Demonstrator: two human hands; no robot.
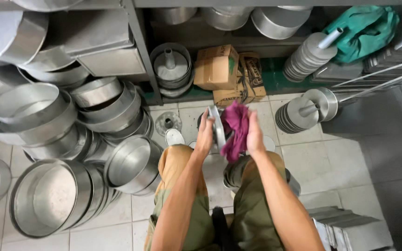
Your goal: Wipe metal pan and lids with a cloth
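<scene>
My left hand [205, 132] holds a round metal pan [218, 126] on edge above my knees. My right hand [255, 133] presses a magenta cloth [236, 129] against the pan's face. I am seated, with my legs in olive trousers below both forearms. Another metal pan [231, 174] rests between my knees, mostly hidden by my right arm.
Several large round metal pans [50, 197] lie stacked at the left. Tube pans [170, 65] and cardboard boxes [217, 67] sit on a low shelf ahead. Stacked lids with centre tubes [303, 114] stand at the right, a green cloth bag [364, 30] above them. Metal trays [350, 227] are at lower right.
</scene>
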